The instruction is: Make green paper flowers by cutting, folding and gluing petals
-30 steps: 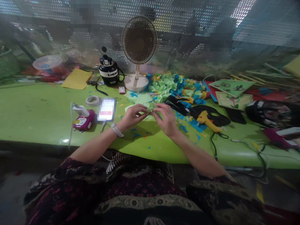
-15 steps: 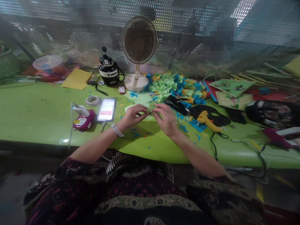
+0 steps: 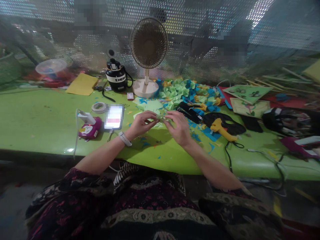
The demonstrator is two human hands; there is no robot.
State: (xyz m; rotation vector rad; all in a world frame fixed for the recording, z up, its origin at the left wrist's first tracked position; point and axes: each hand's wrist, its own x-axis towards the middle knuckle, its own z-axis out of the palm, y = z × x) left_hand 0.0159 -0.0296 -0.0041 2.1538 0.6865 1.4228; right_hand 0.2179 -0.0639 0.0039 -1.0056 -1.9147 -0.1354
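- Two hands pinch one small pale-green paper piece (image 3: 160, 117) just above the bench (image 3: 37, 116), straight in front of the fan (image 3: 148, 43), on the person's side of it.
- Left hand (image 3: 140, 124) has a narrow fingertip grip on its left end; right hand (image 3: 178, 128) grips the right end likewise (neither is nearer, both touch).
- Its long axis seems to run side to side, along the bench edge; which way it points is too small to tell.
- Folded paper pile (image 3: 185, 91) lies right of the fan's base, glue gun (image 3: 220, 128) further right, phone (image 3: 114, 116) left of the fan.
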